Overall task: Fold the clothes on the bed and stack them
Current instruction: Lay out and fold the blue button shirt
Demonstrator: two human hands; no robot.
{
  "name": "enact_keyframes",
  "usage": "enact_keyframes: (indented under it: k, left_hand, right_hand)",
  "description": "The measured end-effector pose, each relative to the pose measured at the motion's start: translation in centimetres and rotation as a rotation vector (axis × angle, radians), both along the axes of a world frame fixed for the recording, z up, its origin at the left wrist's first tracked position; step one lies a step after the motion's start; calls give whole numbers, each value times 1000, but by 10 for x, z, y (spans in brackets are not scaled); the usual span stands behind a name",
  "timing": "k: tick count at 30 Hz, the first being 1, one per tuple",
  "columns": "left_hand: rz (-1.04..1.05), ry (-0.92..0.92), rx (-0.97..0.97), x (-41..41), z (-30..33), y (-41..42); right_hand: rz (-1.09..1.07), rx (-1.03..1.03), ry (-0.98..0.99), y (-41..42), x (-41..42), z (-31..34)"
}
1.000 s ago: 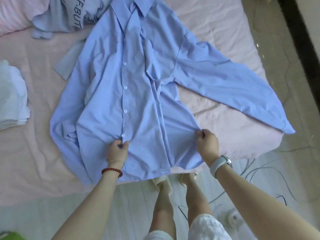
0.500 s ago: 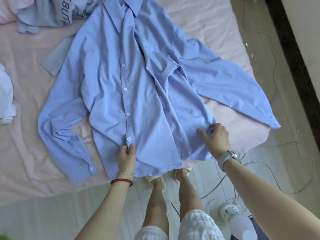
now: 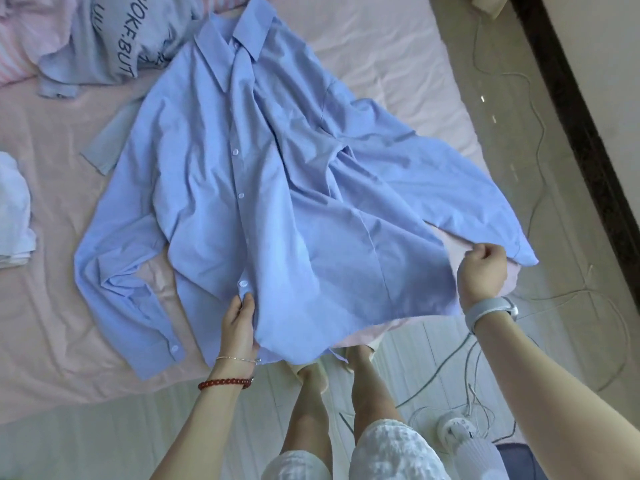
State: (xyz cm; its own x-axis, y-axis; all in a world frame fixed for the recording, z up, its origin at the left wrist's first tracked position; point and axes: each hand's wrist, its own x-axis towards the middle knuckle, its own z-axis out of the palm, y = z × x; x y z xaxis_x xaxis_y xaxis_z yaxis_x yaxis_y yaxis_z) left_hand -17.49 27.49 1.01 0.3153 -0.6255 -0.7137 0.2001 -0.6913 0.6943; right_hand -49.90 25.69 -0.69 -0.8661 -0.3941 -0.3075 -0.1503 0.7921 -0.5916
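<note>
Shirt point(image 3: 277, 209), light blue, lying spread front-up across the pink bed point(image 3: 52, 306), collar at the far end, hem hanging past the near edge. Hiding much of the sheet beneath it and covering part of a pale blue strip of cloth point(image 3: 110, 140) poking out at its left side. Left sleeve point(image 3: 114, 299) lying crumpled along the left, cuff toward the near edge; right sleeve point(image 3: 450, 188) stretching out to the right, its cuff end hanging just beyond the bed corner.

Getting cut off at the far left: a grey-blue garment with printed lettering point(image 3: 114, 39), only partly readable, bunched against striped pink bedding point(image 3: 20, 36). Being cropped by the left edge too: a pile of white cloth point(image 3: 14, 209), impossible to tell whether folded or not. Showing no containers anywhere.

Left hand point(image 3: 239, 327) pinching the button placket near the hem, thumb and fingers closed on the fabric just below the lowest visible button, grip clamped on the shirt. Right hand point(image 3: 481, 268) curling into a fist round the shirt's right side edge, pulling it taut out to the right, grip likewise clamped on the shirt; fabric inside the fist staying hidden. Shirt body stretching between the two hands, lifting slightly off the bed at the near right.

Standing on pale floor below: bare legs, cables point(image 3: 554, 306) trailing at right, a white fan point(image 3: 460, 431) partly out of frame.
</note>
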Motion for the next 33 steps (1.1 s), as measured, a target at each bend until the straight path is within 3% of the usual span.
enact_keyframes:
  k: [4,8,10,13,19,25,27,30,33]
  left_hand:
    - [-48,-26,36,-24,-1,-4]
    - [-52,-41,65,-36,-4,-5]
    - [-77,-63,49,-38,-3,-5]
    - [-122,-155,22,-35,1,-6]
    - [-83,-154,-70,-36,18,-14]
    - [-121,0,-225,-73,46,-32]
    - [-221,-159,-172,-90,41,-35]
    - [-472,-409,31,-111,11,-27]
    - [-682,-414,272,-116,-18,-14]
  right_hand:
    - [436,-87,134,4,21,8]
    - [727,242,-74,11,81,-11]
    - [721,422,-100,5,93,-22]
    - [696,464,-79,-6,93,-32]
    - [482,90,-239,0,61,-6]
    - [155,-206,-9,-20,-18,32]
    - [143,-103,53,-23,-42,31]
    - [246,207,44,-16,-68,14]
    - [401,449,37,-6,-70,-1]
